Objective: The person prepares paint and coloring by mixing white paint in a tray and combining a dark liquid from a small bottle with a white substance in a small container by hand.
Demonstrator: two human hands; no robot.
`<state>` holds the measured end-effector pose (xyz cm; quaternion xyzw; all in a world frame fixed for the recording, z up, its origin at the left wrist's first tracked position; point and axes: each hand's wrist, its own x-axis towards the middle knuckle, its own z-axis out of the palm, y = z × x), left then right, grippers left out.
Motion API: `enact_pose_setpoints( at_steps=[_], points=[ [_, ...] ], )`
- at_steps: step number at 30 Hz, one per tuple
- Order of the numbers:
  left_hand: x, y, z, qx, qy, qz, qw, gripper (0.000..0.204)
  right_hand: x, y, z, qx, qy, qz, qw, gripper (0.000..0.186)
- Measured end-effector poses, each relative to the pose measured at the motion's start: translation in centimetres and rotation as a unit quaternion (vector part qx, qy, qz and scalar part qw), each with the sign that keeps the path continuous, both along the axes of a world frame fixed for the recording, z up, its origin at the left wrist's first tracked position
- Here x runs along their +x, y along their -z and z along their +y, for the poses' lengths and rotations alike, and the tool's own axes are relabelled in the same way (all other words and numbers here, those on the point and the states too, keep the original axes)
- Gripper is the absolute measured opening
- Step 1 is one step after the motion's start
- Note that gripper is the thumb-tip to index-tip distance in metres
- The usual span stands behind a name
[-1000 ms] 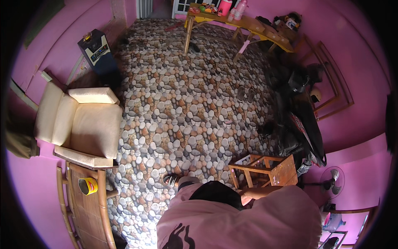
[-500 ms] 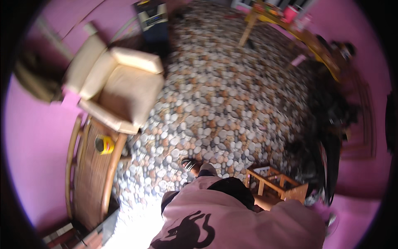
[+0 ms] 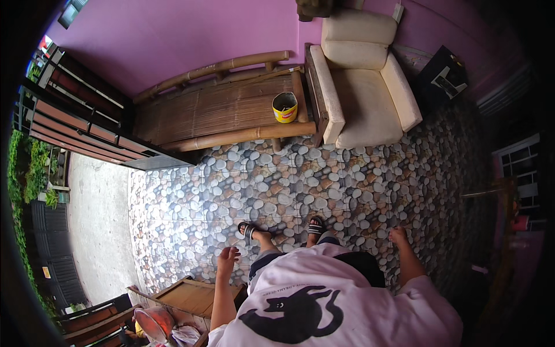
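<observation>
My left hand (image 3: 228, 257) hangs at the left of my body, fingers loosely bent and slightly apart, holding nothing visible. My right hand (image 3: 398, 236) is out to the right, fingers curled in, with nothing visible in it. Both are above the pebble-patterned floor (image 3: 347, 185), near my sandaled feet. Ahead stand a bamboo bench (image 3: 202, 110) with a yellow tub (image 3: 285, 114) on it, and a cream armchair (image 3: 361, 104). My pale shirt with a black cat print fills the bottom of the view.
A metal gate panel (image 3: 87, 133) stands at the left, beside concrete ground (image 3: 98, 220) and plants outside. A wooden cabinet (image 3: 185, 295) with a red basin (image 3: 155, 324) is behind me at lower left. A dark box (image 3: 442, 75) stands right of the armchair.
My view has swung left, bringing the bench, armchair and gate round in front and moving the table side to the right. Both my hands now show beside my body.
</observation>
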<state>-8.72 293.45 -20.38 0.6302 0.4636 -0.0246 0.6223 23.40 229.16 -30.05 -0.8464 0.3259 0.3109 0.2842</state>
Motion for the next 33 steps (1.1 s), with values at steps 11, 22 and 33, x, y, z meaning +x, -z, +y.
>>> enact_pose_setpoints(
  at_steps=[11, 22, 33],
  points=[
    [-27.2, 16.8, -1.1, 0.041, 0.046, 0.278, 0.959, 0.036, 6.8, -10.1, 45.7, 0.179, -0.511, -0.059, 0.839, 0.024],
    [-25.8, 11.7, 13.5, -0.128, -0.447, -0.004, 0.885, 0.026, 3.8, -11.2, 60.7, 0.120, -0.632, 0.030, 0.765, 0.024],
    [-28.7, 17.7, 5.0, -0.085, -0.332, 0.217, 0.914, 0.036, 4.7, -5.4, 69.0, 0.098, -0.661, 0.097, 0.738, 0.019]
  ],
)
